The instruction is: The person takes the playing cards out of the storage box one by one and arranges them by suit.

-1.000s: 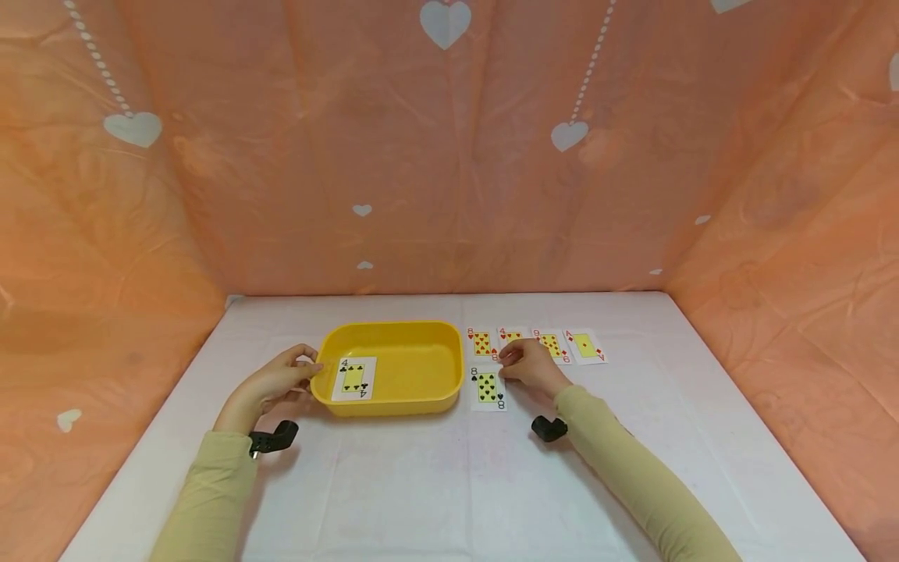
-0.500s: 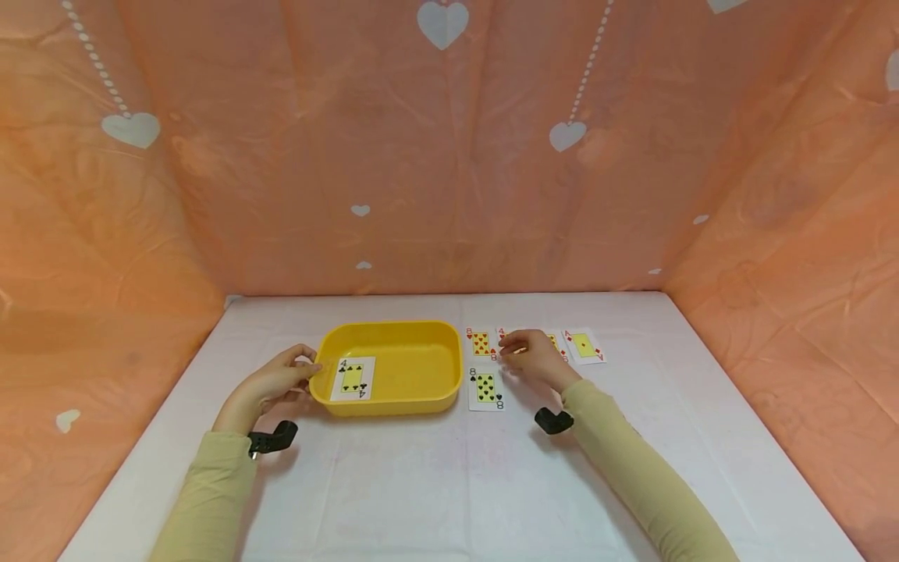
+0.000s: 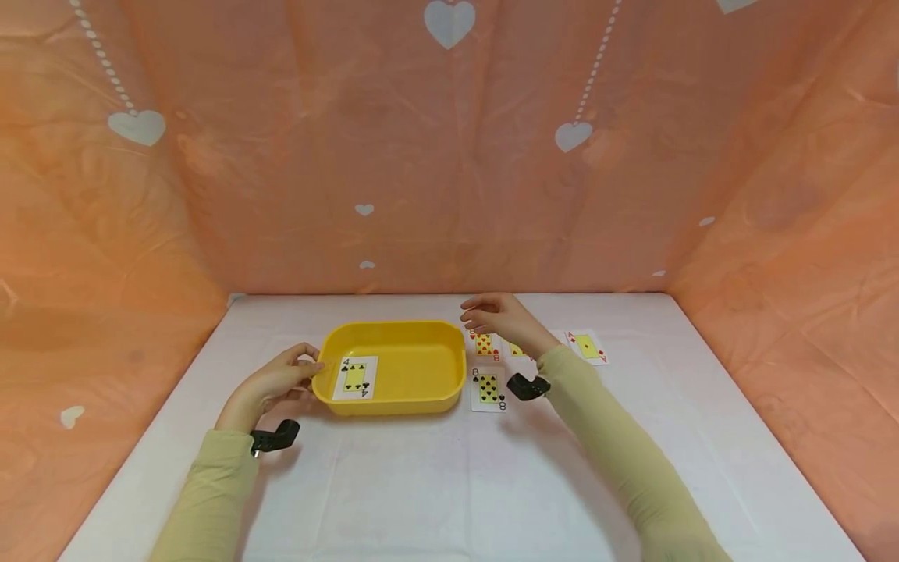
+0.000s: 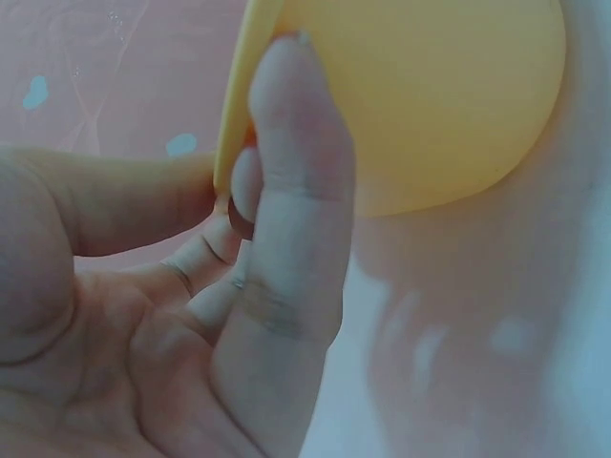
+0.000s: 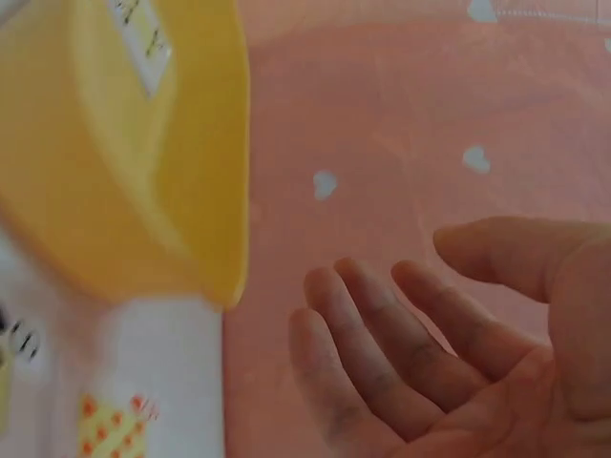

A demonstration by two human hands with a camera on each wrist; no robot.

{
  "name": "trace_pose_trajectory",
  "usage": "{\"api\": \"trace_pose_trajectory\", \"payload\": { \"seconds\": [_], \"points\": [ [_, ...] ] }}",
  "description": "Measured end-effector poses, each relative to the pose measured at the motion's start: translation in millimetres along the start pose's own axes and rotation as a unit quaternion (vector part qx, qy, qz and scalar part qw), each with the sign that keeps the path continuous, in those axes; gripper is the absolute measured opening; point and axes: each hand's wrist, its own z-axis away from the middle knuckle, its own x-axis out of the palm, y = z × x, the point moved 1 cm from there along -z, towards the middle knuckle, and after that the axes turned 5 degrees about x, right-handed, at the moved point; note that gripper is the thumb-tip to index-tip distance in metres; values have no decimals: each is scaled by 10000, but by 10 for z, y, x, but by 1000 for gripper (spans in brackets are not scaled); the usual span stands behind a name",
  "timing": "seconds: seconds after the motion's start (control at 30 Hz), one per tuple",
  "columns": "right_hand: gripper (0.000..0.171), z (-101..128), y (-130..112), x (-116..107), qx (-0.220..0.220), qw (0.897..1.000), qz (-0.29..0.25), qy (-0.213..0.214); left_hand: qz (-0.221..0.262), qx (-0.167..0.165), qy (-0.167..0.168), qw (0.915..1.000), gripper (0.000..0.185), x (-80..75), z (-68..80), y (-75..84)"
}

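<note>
My left hand (image 3: 272, 384) grips the left rim of a yellow plastic tub (image 3: 417, 367); the left wrist view shows thumb and fingers on either side of its wall (image 4: 430, 105). A four of clubs playing card (image 3: 354, 378) lies inside, at the left. My right hand (image 3: 502, 318) hovers near the tub's right back corner, over the back row of cards. Its fingers are loosely bent and hold nothing, as the right wrist view confirms. Below it lie an eight of hearts (image 3: 485, 346) and a partly covered red card (image 3: 517, 350).
An eight of spades (image 3: 488, 389) lies on the white tablecloth (image 3: 393, 484), right of the tub. An ace of diamonds (image 3: 588, 346) ends the back row at the right; my forearm hides a card beside it. Orange cloth (image 3: 449, 172) with pale hearts closes off the back and sides.
My right hand has lifted away from beside the eight of spades, then moved left and back over the red cards. My left hand stays on the tub's rim; the cards look unmoved.
</note>
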Motion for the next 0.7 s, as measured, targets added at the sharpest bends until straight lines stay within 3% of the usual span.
{"api": "trace_pose_trajectory", "payload": {
  "seconds": [0.37, 0.7],
  "points": [
    [30, -417, -202, 464, -135, 9917, 237, -1259, 46, 22, -1, 10000, 28, 40, -19, -8],
    [32, -714, -154, 867, -127, 9838, 797, -1602, 144, 47, -1, 9999, 28, 47, 7, -30]
  ]
}}
